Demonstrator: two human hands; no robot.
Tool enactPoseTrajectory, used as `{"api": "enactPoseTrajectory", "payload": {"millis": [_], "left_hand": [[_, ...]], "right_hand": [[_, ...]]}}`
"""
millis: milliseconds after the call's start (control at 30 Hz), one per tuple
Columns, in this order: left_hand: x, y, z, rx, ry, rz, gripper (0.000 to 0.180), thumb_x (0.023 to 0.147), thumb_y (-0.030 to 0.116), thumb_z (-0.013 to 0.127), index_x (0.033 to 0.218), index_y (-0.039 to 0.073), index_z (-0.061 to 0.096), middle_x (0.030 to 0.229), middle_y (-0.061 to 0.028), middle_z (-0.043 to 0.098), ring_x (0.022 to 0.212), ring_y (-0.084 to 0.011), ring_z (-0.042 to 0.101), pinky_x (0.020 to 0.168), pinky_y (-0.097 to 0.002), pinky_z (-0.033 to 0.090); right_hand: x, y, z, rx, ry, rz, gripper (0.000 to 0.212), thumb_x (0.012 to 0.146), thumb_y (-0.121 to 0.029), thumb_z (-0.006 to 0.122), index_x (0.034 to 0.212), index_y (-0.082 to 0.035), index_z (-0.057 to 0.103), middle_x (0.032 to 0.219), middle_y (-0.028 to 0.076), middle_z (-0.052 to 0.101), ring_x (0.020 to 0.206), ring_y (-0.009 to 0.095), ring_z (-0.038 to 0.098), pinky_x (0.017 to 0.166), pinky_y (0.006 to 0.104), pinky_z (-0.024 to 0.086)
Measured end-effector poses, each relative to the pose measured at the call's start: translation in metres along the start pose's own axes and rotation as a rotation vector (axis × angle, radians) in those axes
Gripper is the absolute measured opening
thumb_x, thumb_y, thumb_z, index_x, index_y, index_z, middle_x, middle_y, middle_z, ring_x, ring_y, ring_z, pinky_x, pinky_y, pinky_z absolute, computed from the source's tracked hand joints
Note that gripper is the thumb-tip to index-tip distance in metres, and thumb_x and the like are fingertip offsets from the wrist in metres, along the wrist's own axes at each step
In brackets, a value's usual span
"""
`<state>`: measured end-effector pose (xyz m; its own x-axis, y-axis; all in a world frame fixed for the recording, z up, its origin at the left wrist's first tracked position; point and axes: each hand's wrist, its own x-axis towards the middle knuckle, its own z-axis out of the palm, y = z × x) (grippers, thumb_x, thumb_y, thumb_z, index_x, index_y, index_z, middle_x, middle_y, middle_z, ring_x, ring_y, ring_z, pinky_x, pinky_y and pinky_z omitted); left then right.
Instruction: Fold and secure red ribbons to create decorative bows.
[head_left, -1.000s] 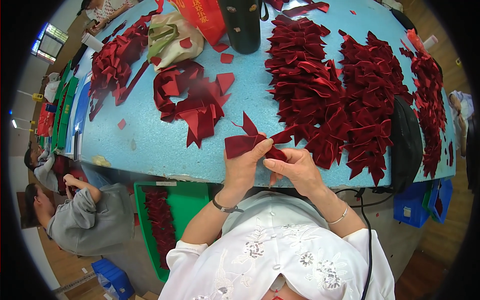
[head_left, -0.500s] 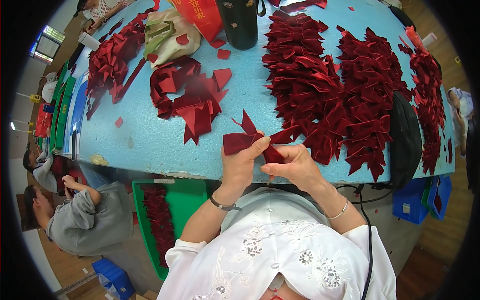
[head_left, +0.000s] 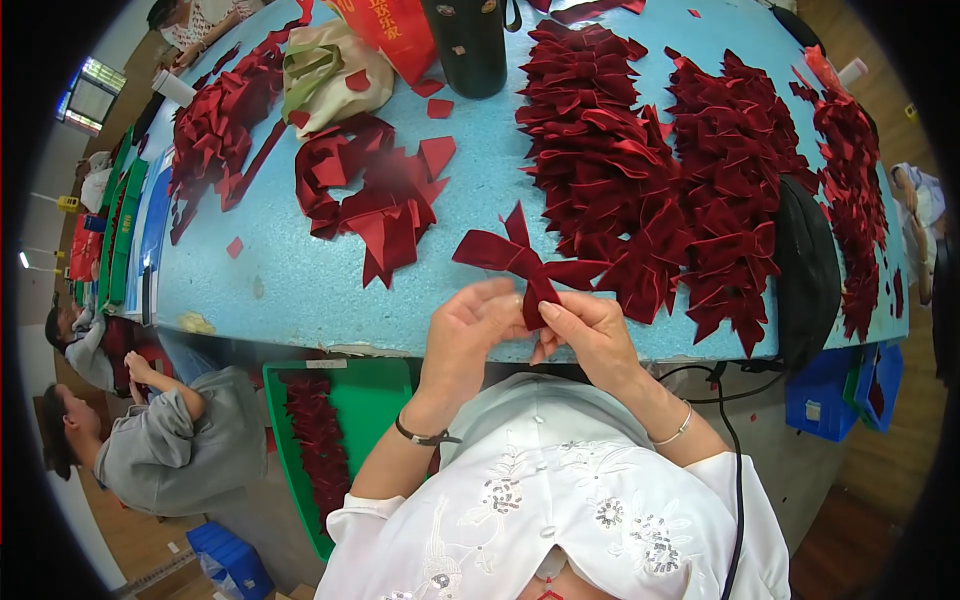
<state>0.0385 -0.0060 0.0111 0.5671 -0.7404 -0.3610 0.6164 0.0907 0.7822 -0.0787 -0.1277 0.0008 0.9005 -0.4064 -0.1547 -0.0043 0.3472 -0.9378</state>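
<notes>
A dark red velvet ribbon bow [head_left: 528, 262] is held over the table's near edge, its loose ends spreading left, up and right. My right hand [head_left: 598, 338] pinches its lower loop between thumb and fingers. Just left of that loop is my left hand [head_left: 468, 330], its fingers loosely bent, slightly blurred and off the ribbon. Right beyond my hands, finished-looking red bows [head_left: 605, 150] lie overlapped in a thick row, with a second row of bows [head_left: 735, 160] beside it. Loose red ribbon pieces [head_left: 395, 215] lie ahead to the left.
On the blue table [head_left: 270, 290] stand a dark bottle [head_left: 468, 50] and a red bag [head_left: 395, 35], near a cream cloth bag [head_left: 340, 80]. A black bag [head_left: 808, 270] hangs at the right edge. Below left is a green crate [head_left: 385, 400]; a seated person [head_left: 190, 440] works beyond it.
My left hand has let go of the ribbon and drawn back a little. The bow now hangs more open from my right hand, with its left end free.
</notes>
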Motion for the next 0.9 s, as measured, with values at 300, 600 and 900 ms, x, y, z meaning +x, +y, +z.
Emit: {"api": "enactPoseTrajectory", "payload": {"millis": [300,600,900], "left_hand": [[-0.002,-0.007,-0.010,0.171,-0.004,-0.003,0.013,0.090,0.010,0.061,0.095,-0.002,0.061,0.087,-0.0069,0.065,0.074,-0.0132,0.061,0.066,-0.0249,0.049],[-0.002,-0.009,-0.017,0.008,0.015,-0.014,0.010,0.089,0.006,0.062,0.094,-0.001,0.060,0.076,-0.0033,0.060,0.058,-0.0078,0.051,0.049,-0.0190,0.036],[-0.016,-0.010,-0.006,0.188,0.037,-0.002,0.032,0.085,0.000,0.064,0.112,-0.001,0.046,0.079,-0.0071,0.063,0.059,-0.0091,0.057,0.046,-0.0196,0.043]], "right_hand": [[0.000,-0.006,0.007,0.015,0.013,0.011,0.021,0.094,-0.014,0.055,0.092,0.005,0.064,0.071,0.006,0.062,0.057,0.012,0.059,0.051,0.0253,0.052],[-0.002,-0.010,0.007,-0.145,0.126,0.124,0.019,0.091,-0.015,0.060,0.087,0.003,0.065,0.064,0.005,0.062,0.044,0.007,0.052,0.037,0.0208,0.041],[-0.013,-0.030,0.003,-0.271,0.063,0.315,0.012,0.090,-0.010,0.060,0.089,0.002,0.064,0.066,0.005,0.064,0.043,0.005,0.050,0.037,0.0201,0.036]]}}
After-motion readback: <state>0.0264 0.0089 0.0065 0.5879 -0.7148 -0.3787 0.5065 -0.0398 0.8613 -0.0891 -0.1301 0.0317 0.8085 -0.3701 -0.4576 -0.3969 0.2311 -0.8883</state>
